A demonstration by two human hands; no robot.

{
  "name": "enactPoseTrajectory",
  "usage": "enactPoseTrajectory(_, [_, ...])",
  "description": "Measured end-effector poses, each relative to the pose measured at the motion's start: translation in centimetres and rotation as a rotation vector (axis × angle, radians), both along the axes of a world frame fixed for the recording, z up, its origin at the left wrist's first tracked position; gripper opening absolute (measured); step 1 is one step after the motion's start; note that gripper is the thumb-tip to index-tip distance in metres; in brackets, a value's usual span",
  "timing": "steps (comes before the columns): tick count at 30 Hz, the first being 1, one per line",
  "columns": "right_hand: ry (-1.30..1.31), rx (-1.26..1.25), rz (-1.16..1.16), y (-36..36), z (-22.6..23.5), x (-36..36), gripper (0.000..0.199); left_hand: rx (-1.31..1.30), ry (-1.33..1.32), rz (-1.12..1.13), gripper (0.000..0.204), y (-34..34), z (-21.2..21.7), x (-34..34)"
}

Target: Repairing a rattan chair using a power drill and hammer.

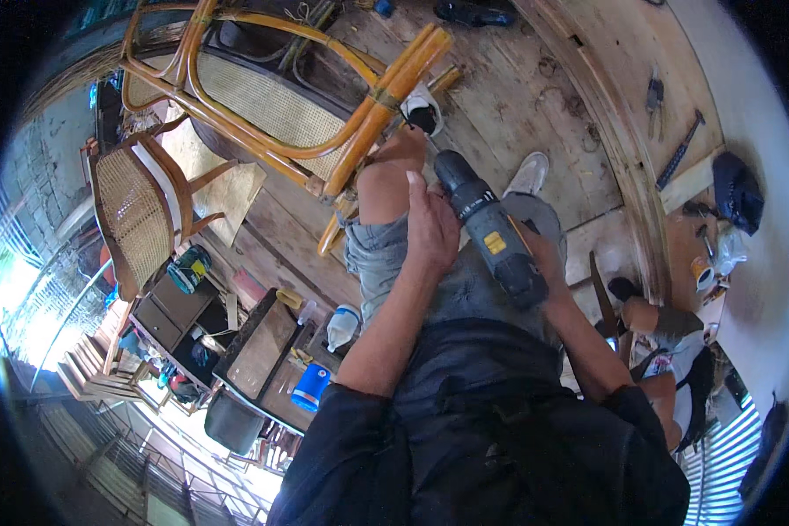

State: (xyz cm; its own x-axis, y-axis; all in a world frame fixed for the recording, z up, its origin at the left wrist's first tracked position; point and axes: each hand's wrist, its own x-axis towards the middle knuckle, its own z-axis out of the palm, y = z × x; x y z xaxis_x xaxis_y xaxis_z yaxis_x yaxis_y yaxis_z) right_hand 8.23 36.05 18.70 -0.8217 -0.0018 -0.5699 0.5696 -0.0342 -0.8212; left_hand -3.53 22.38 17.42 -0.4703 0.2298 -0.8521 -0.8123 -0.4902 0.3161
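Note:
A black cordless drill [493, 230] with a yellow patch on its body lies slantwise in front of my lap, its chuck end pointing up and left. My right hand [543, 256] is closed around it from the right, with most of the fingers hidden behind the tool. Close beside the chuck end, my left hand [433, 226] has its thumb stretched up and apart. Its fingertips come near the drill's edge; whether they touch it is unclear. Beyond my knees a rattan chair frame [386, 110] with woven cane panels lies across the wooden floor.
A cane-backed chair [136, 210] stands at the left, near a dark cabinet [174, 307] and a blue container [310, 387]. Pliers [655, 103], a hammer [680, 151] and a dark cap [736, 193] lie at the right. Another person's leg [662, 323] shows at the lower right.

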Motion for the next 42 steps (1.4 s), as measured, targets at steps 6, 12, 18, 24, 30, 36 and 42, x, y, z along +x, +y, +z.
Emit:
enactPoseTrajectory(6, [0.021,-0.13,-0.066,-1.1,0.7,-0.9,0.041,0.048,-0.124,0.014,0.055,1.6,2.5,1.1])
enactPoseTrajectory(12, [0.048,-0.26,-0.166,-1.5,0.2,-1.8,0.038,0.107,-0.114,0.0,0.055,1.1,1.2,0.4])
enactPoseTrajectory(18, [0.006,-0.023,-0.027,-1.8,0.8,-2.3,0.04,0.06,-0.152,-0.04,0.053,0.7,1.1,0.1])
enactPoseTrajectory(24, [0.05,0.078,-0.001,-2.3,0.9,-2.2,0.04,0.059,-0.132,-0.061,0.053,0.5,1.2,0.0])
enactPoseTrajectory(30, [0.013,0.065,0.003,-2.0,1.1,-2.5,0.04,0.068,-0.151,-0.064,0.052,0.5,0.9,-0.1])
enactPoseTrajectory(36, [0.049,-0.023,-0.064,-2.0,1.6,-3.0,0.04,0.022,-0.133,-0.078,0.053,0.5,0.5,0.0])
enactPoseTrajectory(42, [-0.07,0.047,-0.018,-1.9,2.3,-3.3,0.041,0.077,-0.182,-0.062,0.057,0.4,0.6,-0.3])
